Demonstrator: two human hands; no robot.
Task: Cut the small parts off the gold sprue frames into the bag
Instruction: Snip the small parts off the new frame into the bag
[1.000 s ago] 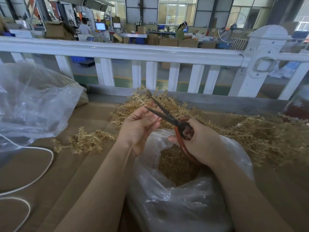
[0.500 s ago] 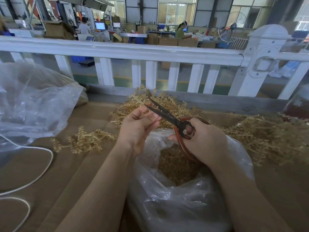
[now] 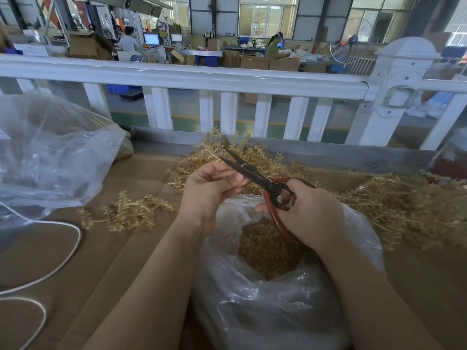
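My left hand is pinched shut on a thin gold sprue frame. Most of that frame blends into the gold pile behind it. My right hand grips the red-handled scissors. Their black blades are slightly apart and point up-left, right at my left fingertips. Both hands hover over the open clear plastic bag, which holds a heap of small gold parts.
Gold sprue frames lie heaped behind the hands, at the right and in a small cluster at the left. A big clear bag and a white cord sit left. A white railing borders the far edge of the cardboard-covered table.
The scissor blades have narrowed and shifted slightly left against my left fingertips. Both hands stay over the bag.
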